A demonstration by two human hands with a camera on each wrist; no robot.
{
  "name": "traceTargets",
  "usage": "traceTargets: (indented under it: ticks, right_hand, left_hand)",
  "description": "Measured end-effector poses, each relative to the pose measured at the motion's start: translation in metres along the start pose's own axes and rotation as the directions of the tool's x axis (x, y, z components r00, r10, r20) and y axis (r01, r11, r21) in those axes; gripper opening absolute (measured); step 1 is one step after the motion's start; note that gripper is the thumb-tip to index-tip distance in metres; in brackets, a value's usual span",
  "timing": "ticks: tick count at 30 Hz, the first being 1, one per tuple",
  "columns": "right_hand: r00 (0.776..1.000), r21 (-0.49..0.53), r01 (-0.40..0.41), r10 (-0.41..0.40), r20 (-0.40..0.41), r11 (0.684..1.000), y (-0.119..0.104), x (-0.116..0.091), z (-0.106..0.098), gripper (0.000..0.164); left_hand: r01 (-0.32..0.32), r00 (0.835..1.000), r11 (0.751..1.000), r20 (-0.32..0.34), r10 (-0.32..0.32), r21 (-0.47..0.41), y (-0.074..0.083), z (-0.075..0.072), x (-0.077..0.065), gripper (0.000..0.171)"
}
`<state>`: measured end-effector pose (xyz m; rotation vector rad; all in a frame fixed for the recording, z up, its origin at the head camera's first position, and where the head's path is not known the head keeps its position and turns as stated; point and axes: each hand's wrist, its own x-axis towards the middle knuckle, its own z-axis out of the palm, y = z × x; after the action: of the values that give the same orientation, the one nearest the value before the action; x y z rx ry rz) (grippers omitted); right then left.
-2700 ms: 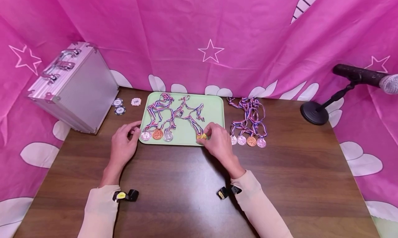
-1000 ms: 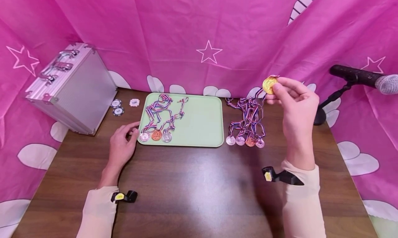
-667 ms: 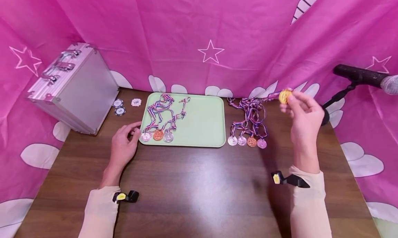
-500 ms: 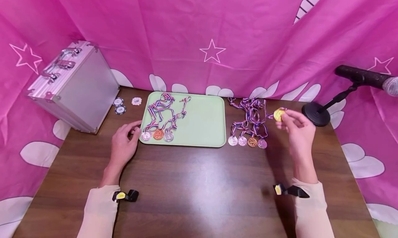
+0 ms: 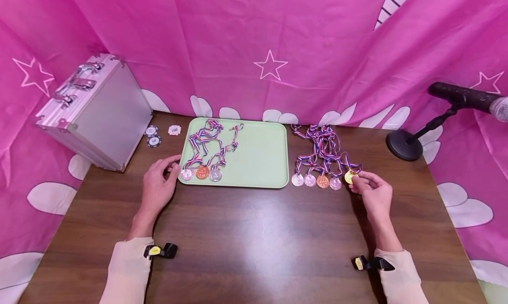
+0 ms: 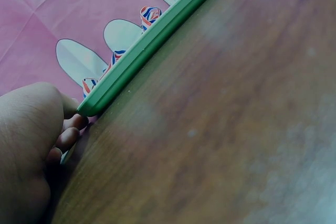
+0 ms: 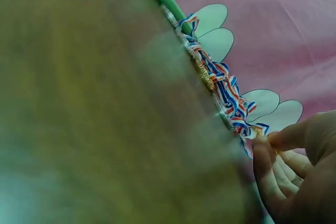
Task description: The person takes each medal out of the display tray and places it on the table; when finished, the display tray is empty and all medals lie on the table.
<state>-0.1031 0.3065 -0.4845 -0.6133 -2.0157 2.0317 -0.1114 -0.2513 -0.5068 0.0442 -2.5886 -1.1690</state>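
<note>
In the head view my right hand (image 5: 374, 193) pinches a gold medal (image 5: 351, 177) between thumb and fingers, at the right end of a row of medals. Its striped ribbon (image 5: 346, 159) trails back to the tangled ribbons (image 5: 323, 140). The right wrist view shows the same pinch, with little of the gold medal (image 7: 258, 132) visible. My left hand (image 5: 158, 180) touches the left edge of a light green tray (image 5: 262, 163). On the tray lie a pinkish medal (image 5: 187, 174), a bronze medal (image 5: 203, 172) and a silver medal (image 5: 215, 175), ribbons stretched behind them.
Right of the tray several silver, pinkish and bronze medals (image 5: 323, 182) lie in a row. A silver case (image 5: 103, 114) stands at the left, poker chips (image 5: 154, 140) beside it. A microphone stand (image 5: 405, 145) is at the right back. A pink curtain (image 5: 222, 52) hangs behind.
My right hand lifted the gold medal off the tray, carried it right past the other medals, then brought it down towards me beside the row. My left hand has stayed at the tray.
</note>
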Motion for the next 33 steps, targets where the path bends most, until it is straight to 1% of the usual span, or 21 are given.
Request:
traceTargets:
  ticks: [2,3,4,5,6,7,8,10,11,12,13,14,15,17,24,27,30,33]
  right_hand:
    - [1.0,-0.098,0.027,-0.027,-0.002,0.995,0.004,-0.001,-0.003,0.015]
    - [0.999,-0.165,0.047,-0.047,-0.001,0.985,0.006,-0.002,-0.004,0.019]
    - [0.997,-0.241,0.071,-0.073,0.0,0.968,0.007,-0.003,-0.006,0.022]
    - [0.995,-0.316,0.099,-0.104,0.002,0.943,0.008,-0.004,-0.007,0.024]
    - [0.99,-0.391,0.13,-0.139,0.005,0.911,0.009,-0.005,-0.007,0.024]
    - [0.984,-0.461,0.161,-0.178,0.008,0.873,0.01,-0.005,-0.008,0.024]
    - [0.975,-0.528,0.195,-0.222,0.013,0.826,0.011,-0.006,-0.008,0.023]
    - [0.953,-0.618,0.252,-0.301,0.026,0.745,0.013,-0.006,-0.008,0.021]
    - [0.942,-0.64,0.275,-0.333,0.031,0.718,0.015,-0.006,-0.007,0.019]
    - [0.932,-0.654,0.294,-0.361,0.034,0.697,0.016,-0.007,-0.007,0.018]
    - [0.923,-0.662,0.309,-0.383,0.036,0.683,0.017,-0.007,-0.007,0.017]
    - [0.917,-0.665,0.319,-0.398,0.035,0.676,0.018,-0.007,-0.006,0.017]
    - [0.913,-0.663,0.324,-0.407,0.032,0.675,0.019,-0.007,-0.006,0.017]
    - [0.909,-0.654,0.324,-0.417,0.015,0.684,0.02,-0.009,-0.006,0.017]
    - [0.92,-0.594,0.271,-0.385,-0.071,0.757,0.023,-0.015,-0.005,0.018]
    - [0.924,-0.568,0.261,-0.372,-0.087,0.781,0.023,-0.021,-0.005,0.018]
    - [0.924,-0.53,0.271,-0.372,-0.091,0.804,0.023,-0.029,-0.002,0.017]
    - [0.917,-0.496,0.305,-0.391,-0.077,0.813,0.023,-0.036,0.004,0.015]
  left_hand:
    - [0.005,1.0,1.0,0.0,-0.005,0.002,0.0,0.0,0.0,0.032]
    - [0.007,1.0,1.0,0.001,-0.007,0.003,0.0,0.0,0.0,0.032]
    - [0.009,1.0,1.0,0.002,-0.009,0.003,0.0,0.0,0.0,0.032]
    - [0.01,1.0,1.0,0.003,-0.01,0.002,0.001,0.0,0.0,0.032]
    - [0.01,1.0,1.0,0.004,-0.01,0.004,0.001,0.0,0.001,0.033]
    - [0.009,1.0,1.0,0.006,-0.009,0.006,0.001,0.0,0.001,0.033]
    - [0.007,1.0,1.0,0.007,-0.007,0.007,0.001,0.0,0.001,0.032]
    - [0.003,1.0,1.0,0.007,-0.003,0.006,0.001,0.0,0.001,0.032]
    - [0.0,1.0,1.0,0.006,0.0,0.006,0.001,0.0,0.001,0.032]
    - [-0.002,1.0,1.0,0.006,0.002,0.007,0.001,0.0,0.001,0.032]
    - [-0.004,1.0,1.0,0.005,0.004,0.006,0.001,0.0,0.001,0.032]
    - [-0.003,1.0,1.0,0.003,0.003,0.004,0.001,0.0,0.0,0.032]
    - [-0.005,1.0,1.0,0.001,0.005,0.003,0.0,0.001,0.0,0.032]
    - [-0.005,1.0,1.0,-0.002,0.005,0.001,0.0,0.0,0.0,0.032]
    - [0.003,1.0,1.0,0.005,-0.003,0.005,0.001,0.0,-0.002,0.032]
    - [0.005,1.0,1.0,0.005,-0.005,0.008,0.002,-0.002,-0.002,0.032]
    - [0.002,1.0,1.0,0.003,-0.002,0.01,0.002,-0.002,-0.002,0.032]
    - [-0.003,1.0,1.0,0.0,0.003,0.007,0.002,-0.001,-0.001,0.032]
